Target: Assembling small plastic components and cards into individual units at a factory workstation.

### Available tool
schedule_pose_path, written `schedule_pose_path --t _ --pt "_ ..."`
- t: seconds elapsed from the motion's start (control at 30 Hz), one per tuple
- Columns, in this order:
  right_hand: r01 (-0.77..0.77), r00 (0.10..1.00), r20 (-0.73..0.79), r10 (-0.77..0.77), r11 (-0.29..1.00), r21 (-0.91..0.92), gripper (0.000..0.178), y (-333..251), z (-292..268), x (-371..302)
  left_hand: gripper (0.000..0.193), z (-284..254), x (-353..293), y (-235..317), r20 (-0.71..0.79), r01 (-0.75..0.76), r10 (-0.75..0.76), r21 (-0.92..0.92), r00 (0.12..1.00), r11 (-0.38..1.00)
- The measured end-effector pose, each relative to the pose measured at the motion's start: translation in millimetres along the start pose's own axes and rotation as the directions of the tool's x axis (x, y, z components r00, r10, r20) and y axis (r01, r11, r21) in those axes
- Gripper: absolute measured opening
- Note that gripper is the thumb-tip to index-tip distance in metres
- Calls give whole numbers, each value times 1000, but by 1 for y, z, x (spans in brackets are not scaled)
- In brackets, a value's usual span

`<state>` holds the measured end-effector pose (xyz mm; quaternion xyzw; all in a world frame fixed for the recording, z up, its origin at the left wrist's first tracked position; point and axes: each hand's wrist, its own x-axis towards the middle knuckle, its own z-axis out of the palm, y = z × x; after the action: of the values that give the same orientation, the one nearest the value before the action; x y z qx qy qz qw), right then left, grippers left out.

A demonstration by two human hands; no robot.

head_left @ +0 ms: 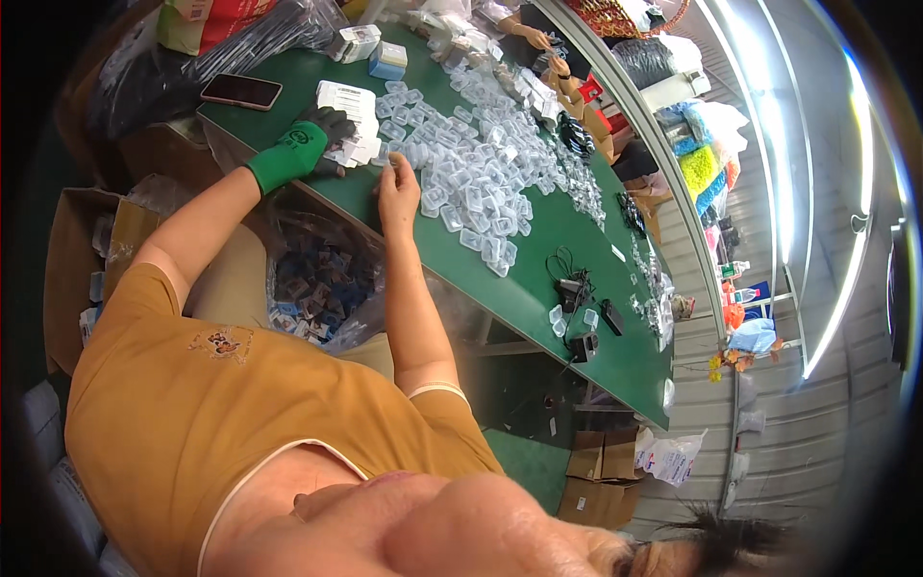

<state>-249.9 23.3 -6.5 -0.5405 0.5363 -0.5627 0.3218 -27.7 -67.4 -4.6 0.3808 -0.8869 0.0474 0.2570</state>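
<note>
your left hand (pixel 315 142), in a green glove with dark fingers, lies at the near-left edge of the white printed card stack (pixel 351 108). thumb and fingers stand apart, fingers on the cards; no clamp visible from here.

your right hand (pixel 397 190) is bare, raised over the bench's near edge, fingers partly curled, tips by the near-left side of the pile of clear plastic cases (pixel 481 178). can't tell if the tips are together on a case or just beside one.

card stack is on the green bench (pixel 481 267), left of the case pile, which spreads across the middle. phone (pixel 241 91) lies flat left of the cards, screen up. blue-and-white carton (pixel 387 63) sits just beyond the stack. black adapters and cables (pixel 575 290) are well off to your right, two loose cases near them. bag of small boxes (pixel 322 293) is below the bench, in front of you. co-worker's hands (pixel 536 38) are at the far side.
</note>
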Motion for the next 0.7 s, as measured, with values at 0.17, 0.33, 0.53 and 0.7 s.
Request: schedule_pose_path --t 0.17,0.33,0.53,0.7 --pt "-90 996 11 90 988 127 38 -19 3 -5 70 -19 -6 3 -93 15 -22 -72 995 997" --pt "-46 999 -4 47 995 93 54 -6 6 -2 46 -5 -4 16 -189 -134 106 -145 976 980" --pt "303 953 76 -294 934 -186 37 -16 -15 -13 43 -53 -9 38 242 192 -22 -709 970 678" --pt "-65 985 166 36 982 177 21 -49 -24 -41 59 -57 -25 67 -203 -142 68 -374 977 917"
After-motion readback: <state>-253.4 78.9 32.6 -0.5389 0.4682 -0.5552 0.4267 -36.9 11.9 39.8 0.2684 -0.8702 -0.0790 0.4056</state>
